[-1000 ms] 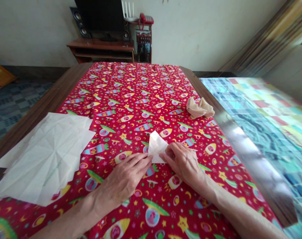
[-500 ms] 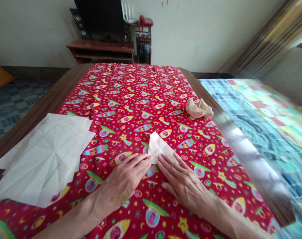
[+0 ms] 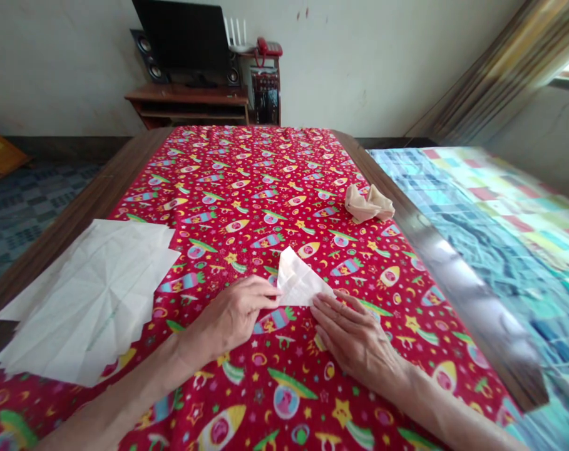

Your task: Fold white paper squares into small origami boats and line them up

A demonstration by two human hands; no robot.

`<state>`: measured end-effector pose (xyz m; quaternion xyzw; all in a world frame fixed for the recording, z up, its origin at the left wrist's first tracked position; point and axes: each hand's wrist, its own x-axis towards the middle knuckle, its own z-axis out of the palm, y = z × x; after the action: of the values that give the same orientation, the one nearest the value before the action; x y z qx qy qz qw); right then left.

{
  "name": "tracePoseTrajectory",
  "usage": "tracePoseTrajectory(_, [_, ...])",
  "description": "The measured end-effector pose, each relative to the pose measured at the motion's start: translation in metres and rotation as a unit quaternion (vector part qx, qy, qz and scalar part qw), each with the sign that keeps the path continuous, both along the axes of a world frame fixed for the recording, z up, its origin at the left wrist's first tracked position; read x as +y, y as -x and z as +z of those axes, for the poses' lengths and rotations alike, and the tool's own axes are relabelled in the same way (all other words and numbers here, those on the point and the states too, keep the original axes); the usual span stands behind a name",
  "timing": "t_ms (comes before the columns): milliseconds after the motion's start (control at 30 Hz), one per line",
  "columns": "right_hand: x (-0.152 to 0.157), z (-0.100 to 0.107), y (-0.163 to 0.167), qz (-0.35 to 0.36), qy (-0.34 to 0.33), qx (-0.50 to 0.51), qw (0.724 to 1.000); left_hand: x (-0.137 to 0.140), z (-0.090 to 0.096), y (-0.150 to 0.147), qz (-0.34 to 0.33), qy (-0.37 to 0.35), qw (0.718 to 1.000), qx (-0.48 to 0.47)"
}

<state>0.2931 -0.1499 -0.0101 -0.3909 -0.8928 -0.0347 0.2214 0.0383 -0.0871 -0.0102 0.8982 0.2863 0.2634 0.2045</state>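
A small sheet of white paper (image 3: 299,279), folded to a pointed shape, lies on the red tablecloth in front of me. At its lower left edge my left hand (image 3: 240,310) pinches the paper between thumb and fingers. My right hand (image 3: 354,326) rests flat, fingers stretched out and side by side, with the fingertips on the paper's right corner. Further to the left is a pile of creased white paper sheets (image 3: 101,294), untouched by either hand.
The patterned red cloth (image 3: 246,232) covers a brown wooden table (image 3: 434,244). A crumpled beige folded piece (image 3: 369,203) sits near the right edge. Beyond are a stand (image 3: 190,94) with a monitor (image 3: 183,37) and a red telephone (image 3: 269,47). A bed (image 3: 491,207) stands at right.
My left hand has gone from lying flat by the paper to pinching its left edge. My right hand has slid right, to the paper's right corner. The view has shifted slightly.
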Motion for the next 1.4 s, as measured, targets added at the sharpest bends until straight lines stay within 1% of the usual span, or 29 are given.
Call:
tracePoseTrajectory(33, [0.002,0.000,0.002,0.002,-0.008,0.013,1.000,0.008,-0.001,-0.003,-0.005,0.011,1.000,-0.014])
tracePoseTrajectory(100, [0.006,0.000,0.006,0.006,-0.014,0.031,0.999,0.024,-0.002,-0.009,-0.016,0.031,0.999,-0.005])
tracePoseTrajectory(133, [0.008,0.000,0.007,0.006,-0.014,0.035,0.999,0.032,-0.002,-0.012,-0.035,0.041,0.998,0.009])
tracePoseTrajectory(200, [0.009,0.000,0.009,0.000,-0.013,0.025,1.000,0.046,0.000,-0.018,-0.059,0.028,0.998,0.015])
tracePoseTrajectory(300, [0.009,0.000,0.011,-0.011,-0.014,-0.016,1.000,0.062,0.003,-0.024,-0.084,0.038,0.994,0.053])
tracePoseTrajectory(400, [0.011,0.002,0.015,-0.022,-0.006,-0.066,0.998,0.071,0.008,-0.029,-0.072,0.068,0.992,0.081])
tracePoseTrajectory(467, [0.014,0.005,0.017,-0.036,0.024,-0.093,0.995,0.074,0.010,-0.031,-0.055,0.084,0.990,0.095])
tracePoseTrajectory(533, [0.017,0.009,0.020,-0.042,0.063,-0.113,0.991,0.076,0.010,-0.034,-0.044,0.090,0.990,0.103])
tracePoseTrajectory(600, [0.019,0.011,0.021,-0.040,0.084,-0.125,0.988,0.076,0.009,-0.036,-0.032,0.092,0.989,0.107])
tracePoseTrajectory(800, [0.020,0.012,0.021,-0.044,0.105,-0.129,0.985,0.075,0.004,-0.038,0.014,0.101,0.989,0.110])
tracePoseTrajectory(900, [0.019,0.011,0.021,-0.041,0.120,-0.121,0.985,0.074,0.004,-0.039,0.025,0.098,0.989,0.111])
tracePoseTrajectory(1067, [0.022,0.007,0.021,-0.060,0.112,-0.089,0.988,0.068,0.003,-0.038,0.042,0.051,0.990,0.124])
tracePoseTrajectory(1200, [0.026,0.007,0.022,-0.070,0.123,-0.102,0.985,0.057,-0.001,-0.039,0.063,0.022,0.991,0.114])
tracePoseTrajectory(1300, [0.028,0.007,0.024,-0.080,0.108,-0.120,0.984,0.047,-0.003,-0.036,0.090,-0.006,0.992,0.090])
tracePoseTrajectory(1333, [0.029,0.007,0.024,-0.082,0.103,-0.126,0.983,0.044,-0.002,-0.034,0.089,-0.021,0.993,0.080])
tracePoseTrajectory(1400, [0.030,0.007,0.025,-0.084,0.098,-0.140,0.982,0.036,0.000,-0.026,0.056,-0.056,0.994,0.069])
